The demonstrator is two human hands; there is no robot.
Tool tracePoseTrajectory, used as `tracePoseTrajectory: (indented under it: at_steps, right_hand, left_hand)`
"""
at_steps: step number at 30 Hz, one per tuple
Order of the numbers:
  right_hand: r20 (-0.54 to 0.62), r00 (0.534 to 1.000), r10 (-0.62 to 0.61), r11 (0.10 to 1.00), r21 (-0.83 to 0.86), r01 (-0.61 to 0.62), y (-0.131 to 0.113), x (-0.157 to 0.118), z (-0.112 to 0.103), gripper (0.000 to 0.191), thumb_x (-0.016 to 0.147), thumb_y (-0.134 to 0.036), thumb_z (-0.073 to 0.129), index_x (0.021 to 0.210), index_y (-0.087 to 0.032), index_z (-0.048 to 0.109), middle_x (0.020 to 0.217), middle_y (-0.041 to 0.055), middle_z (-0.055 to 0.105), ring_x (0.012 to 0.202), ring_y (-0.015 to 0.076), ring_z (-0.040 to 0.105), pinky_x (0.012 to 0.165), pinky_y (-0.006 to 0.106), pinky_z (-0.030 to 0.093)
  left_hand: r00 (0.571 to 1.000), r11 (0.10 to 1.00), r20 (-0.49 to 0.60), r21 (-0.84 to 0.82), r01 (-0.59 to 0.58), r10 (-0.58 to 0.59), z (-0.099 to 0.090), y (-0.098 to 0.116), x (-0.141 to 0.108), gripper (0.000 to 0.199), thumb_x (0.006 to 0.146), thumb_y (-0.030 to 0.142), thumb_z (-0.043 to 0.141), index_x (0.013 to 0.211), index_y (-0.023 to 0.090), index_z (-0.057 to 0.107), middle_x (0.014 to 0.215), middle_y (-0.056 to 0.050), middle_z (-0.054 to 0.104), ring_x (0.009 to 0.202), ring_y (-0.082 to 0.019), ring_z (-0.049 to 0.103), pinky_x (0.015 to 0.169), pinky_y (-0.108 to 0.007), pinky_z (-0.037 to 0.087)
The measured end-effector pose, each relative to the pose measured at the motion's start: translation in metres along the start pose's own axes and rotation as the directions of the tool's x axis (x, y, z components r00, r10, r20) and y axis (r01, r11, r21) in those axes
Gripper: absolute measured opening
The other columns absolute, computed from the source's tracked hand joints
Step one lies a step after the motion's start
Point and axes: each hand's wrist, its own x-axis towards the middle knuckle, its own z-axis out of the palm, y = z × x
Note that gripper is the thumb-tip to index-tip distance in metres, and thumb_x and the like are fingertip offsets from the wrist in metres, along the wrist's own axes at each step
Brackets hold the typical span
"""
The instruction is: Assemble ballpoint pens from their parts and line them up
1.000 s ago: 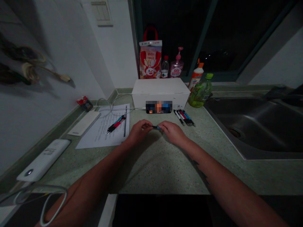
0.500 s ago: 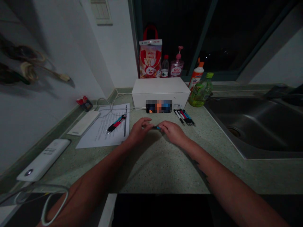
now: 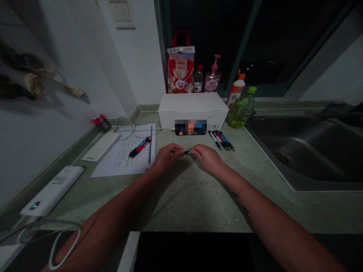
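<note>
The left hand (image 3: pixel 167 157) and right hand (image 3: pixel 208 158) pinch a slim blue-and-black pen (image 3: pixel 187 152) between their fingertips over the desk (image 3: pixel 193 200), its long axis running crosswise from hand to hand, with neither hand clearly nearer.

The only camera sits on the person's head, looking forward and down from just behind the left hand (image 3: pixel 168 156) and right hand (image 3: pixel 208 158) — close over the bench (image 3: pixel 193 204), with the window (image 3: pixel 272 45) at the top of its wide view.

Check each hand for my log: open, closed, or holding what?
Left hand: closed, pinching a slim blue-and-black pen.
Right hand: closed, pinching its other end.
</note>
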Motion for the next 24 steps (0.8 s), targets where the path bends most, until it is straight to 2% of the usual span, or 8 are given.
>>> tracePoseTrajectory:
  at_steps: [2,6,11,13,15,19,22,24]
  right_hand:
    - [-0.004,1.0,0.002,1.0,0.006,-0.002,0.0,0.0,0.0,0.024,0.106,-0.024,0.054,0.102,-0.024,0.078,0.101,0.008,0.078,0.096,0.024,0.07,0.084,0.034,0.049]
    - [-0.001,1.0,-0.008,0.999,0.039,0.008,0.001,0.0,0.0,0.023,0.105,-0.025,0.055,0.101,-0.025,0.077,0.102,0.008,0.078,0.095,0.0245,0.07,0.084,0.035,0.049]
    - [-0.017,1.0,-0.003,0.997,0.08,0.004,0.005,0.001,0.001,0.023,0.105,-0.027,0.054,0.099,-0.024,0.076,0.094,0.0062,0.077,0.089,0.0228,0.067,0.083,0.035,0.047]
    - [-0.006,1.0,0.005,0.991,0.136,-0.004,0.006,0.001,0.002,0.022,0.104,-0.027,0.056,0.096,-0.023,0.076,0.09,0.0055,0.076,0.087,0.0218,0.067,0.083,0.034,0.047]
    - [0.018,1.0,0.022,0.968,0.249,-0.025,0.007,0.002,0.002,0.022,0.102,-0.028,0.057,0.093,-0.021,0.076,0.085,0.0043,0.076,0.083,0.02,0.067,0.082,0.032,0.048]
    - [0.07,0.994,0.087,0.846,0.521,-0.111,0.009,0.006,-0.003,0.025,0.096,-0.039,0.063,0.091,-0.019,0.076,0.075,0.0019,0.074,0.067,0.0158,0.062,0.067,0.028,0.047]
    - [0.061,0.984,0.169,0.714,0.681,-0.165,0.013,0.01,-0.011,0.038,0.086,-0.055,0.075,0.096,-0.018,0.075,0.077,0.0028,0.075,0.059,0.0142,0.058,0.055,0.027,0.045]
    - [0.007,0.975,0.221,0.63,0.762,-0.148,0.015,0.011,-0.015,0.047,0.079,-0.06,0.081,0.101,-0.02,0.075,0.081,0.0043,0.077,0.062,0.015,0.062,0.054,0.027,0.048]
  left_hand:
    - [1.0,1.0,-0.019,0.011,-0.015,0.015,-0.001,0.001,0.0,0.012,0.081,0.028,0.077,0.091,0.023,0.073,0.091,-0.006,0.08,0.091,-0.025,0.076,0.096,-0.046,0.059]
    - [1.0,1.0,0.021,-0.019,0.013,-0.013,-0.002,0.002,-0.001,0.009,0.087,0.033,0.073,0.091,0.025,0.071,0.082,-0.004,0.079,0.083,-0.024,0.075,0.089,-0.044,0.061]
    - [1.0,0.999,0.009,-0.037,0.024,-0.024,-0.001,0.002,-0.001,0.008,0.087,0.029,0.075,0.092,0.024,0.072,0.084,-0.004,0.078,0.084,-0.024,0.075,0.089,-0.043,0.06]
    - [0.999,1.0,0.035,-0.006,0.025,-0.024,-0.002,0.002,-0.001,0.005,0.089,0.029,0.073,0.089,0.023,0.073,0.083,-0.004,0.078,0.084,-0.024,0.074,0.089,-0.043,0.059]
    - [0.999,0.998,0.018,0.056,-0.042,0.041,-0.003,0.002,-0.002,0.003,0.086,0.027,0.076,0.086,0.024,0.075,0.088,-0.004,0.078,0.089,-0.025,0.073,0.093,-0.043,0.058]
    - [0.987,0.982,-0.029,0.105,-0.155,0.159,-0.005,0.007,-0.004,0.005,0.083,0.029,0.08,0.086,0.025,0.076,0.09,-0.004,0.077,0.093,-0.026,0.071,0.095,-0.044,0.057]
    - [0.987,0.989,-0.094,0.077,-0.126,0.133,-0.006,0.012,-0.003,0.007,0.087,0.03,0.075,0.09,0.023,0.074,0.093,-0.004,0.077,0.091,-0.023,0.071,0.092,-0.04,0.057]
    - [0.984,0.994,-0.143,0.062,-0.093,0.101,-0.007,0.014,-0.003,0.007,0.087,0.028,0.073,0.091,0.023,0.071,0.091,-0.003,0.076,0.089,-0.021,0.07,0.089,-0.037,0.056]
